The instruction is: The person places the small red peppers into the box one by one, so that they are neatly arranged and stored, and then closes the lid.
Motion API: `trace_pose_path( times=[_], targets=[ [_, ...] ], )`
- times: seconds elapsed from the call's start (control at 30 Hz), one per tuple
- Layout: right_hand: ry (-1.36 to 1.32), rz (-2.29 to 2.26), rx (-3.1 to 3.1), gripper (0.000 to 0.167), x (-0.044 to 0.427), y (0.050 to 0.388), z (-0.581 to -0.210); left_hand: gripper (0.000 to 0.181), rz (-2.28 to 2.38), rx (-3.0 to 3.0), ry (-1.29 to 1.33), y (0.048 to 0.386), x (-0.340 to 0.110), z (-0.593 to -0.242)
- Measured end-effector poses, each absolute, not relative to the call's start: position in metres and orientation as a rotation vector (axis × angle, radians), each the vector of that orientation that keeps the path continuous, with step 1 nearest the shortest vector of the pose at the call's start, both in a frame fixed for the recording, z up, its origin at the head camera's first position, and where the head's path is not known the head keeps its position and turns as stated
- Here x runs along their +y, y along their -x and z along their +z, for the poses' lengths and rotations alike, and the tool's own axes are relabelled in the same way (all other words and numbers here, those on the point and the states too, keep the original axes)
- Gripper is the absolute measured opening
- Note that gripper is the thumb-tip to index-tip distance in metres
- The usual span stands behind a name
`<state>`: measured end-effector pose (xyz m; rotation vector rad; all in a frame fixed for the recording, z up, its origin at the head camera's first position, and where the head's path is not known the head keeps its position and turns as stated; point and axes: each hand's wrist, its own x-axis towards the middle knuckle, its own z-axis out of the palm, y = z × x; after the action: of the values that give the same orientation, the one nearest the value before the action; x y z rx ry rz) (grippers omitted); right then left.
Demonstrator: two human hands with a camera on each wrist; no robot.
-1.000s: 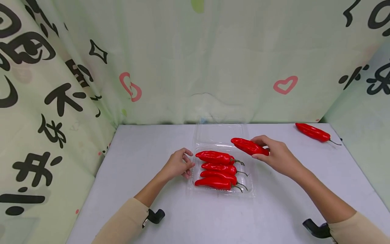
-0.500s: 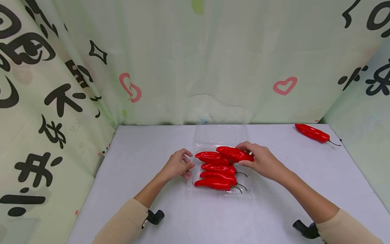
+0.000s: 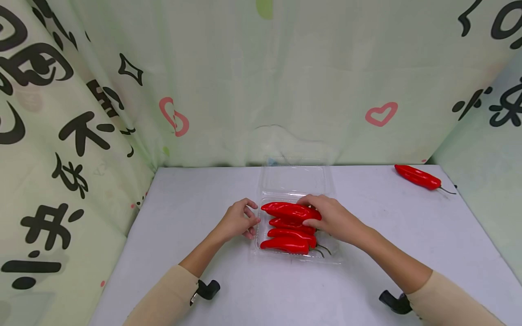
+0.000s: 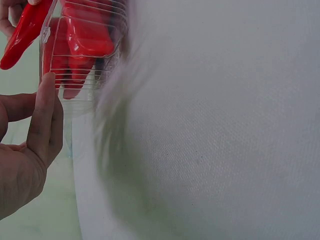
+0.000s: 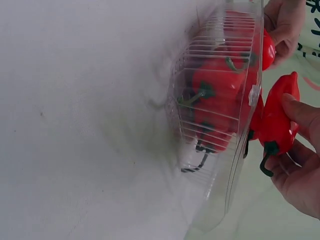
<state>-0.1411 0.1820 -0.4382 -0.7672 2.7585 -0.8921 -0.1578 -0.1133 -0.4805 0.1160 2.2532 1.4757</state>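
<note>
A: Right hand status?
B: Right hand [image 3: 331,218] is gripping a red pepper [image 3: 287,210], thumb on the near side, fingers on the far side, near the stem end. Pepper's tip is pointing left in the head view.
A: Where's that pepper sitting?
B: It's hovering over the back row of the clear plastic tray [image 3: 335,250]. Right wrist view is showing it above the rim, dark green stem [image 5: 266,167] hanging out past the fingers. Whether it's touching what's beneath, can't tell.
A: Tray contents?
B: Three more peppers [image 3: 287,246] are showing in front of it in the head view, lying crosswise in rows, stems pointing right. Others may be hiding under the held one; not calling a count.
A: Left hand?
B: Left hand [image 3: 240,219] isn't gripping anything. Fingers are bending loosely; in the left wrist view one fingertip is resting against the tray's side, by the rim.
A: Lid?
B: Clear lid [image 3: 297,179] is lying back on the far side of the tray, toward the patterned curtain [image 3: 277,68].
A: Anything else on the table?
B: One loose pepper [image 3: 418,177] is lying on the white table [image 3: 277,294] at the far right corner, well apart from the tray, stem pointing toward the right edge.
</note>
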Motion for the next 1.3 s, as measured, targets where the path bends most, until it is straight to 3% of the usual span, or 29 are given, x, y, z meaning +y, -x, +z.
trace_pose_path(
  times=[1.3],
  targets=[
    [0.891,-0.624,2.941,0.049,0.151,0.133,-0.455,0.036,1.478,2.253,-0.11,0.158,-0.112,-0.479]
  ],
)
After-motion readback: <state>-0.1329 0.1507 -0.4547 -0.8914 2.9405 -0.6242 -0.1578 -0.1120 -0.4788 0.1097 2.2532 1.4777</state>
